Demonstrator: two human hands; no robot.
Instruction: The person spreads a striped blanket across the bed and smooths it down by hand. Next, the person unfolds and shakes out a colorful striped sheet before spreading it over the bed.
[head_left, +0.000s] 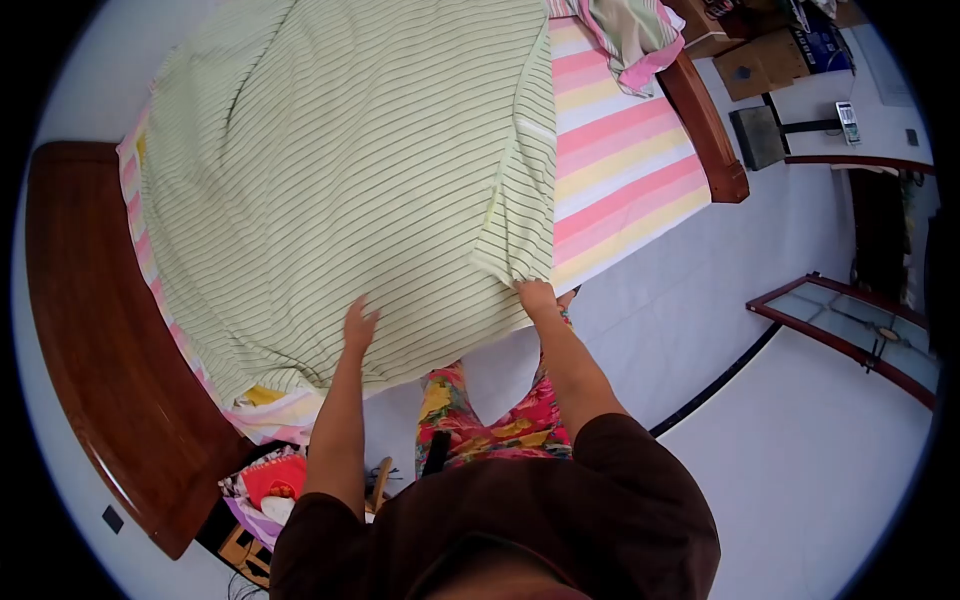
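A pale green blanket with thin dark stripes covers most of the bed. My right hand is closed on the blanket's near right corner, where the edge is folded over. Just above the blanket near its front edge is my left hand, fingers apart and holding nothing. Right of the blanket shows a sheet with pink, yellow and white stripes. Whether my left fingertips touch the blanket is hard to tell.
A dark wooden headboard stands at the left, and a wooden footboard at the right. Crumpled patterned fabric lies at the bed's far right. Cardboard boxes are beyond. A red item lies at lower left.
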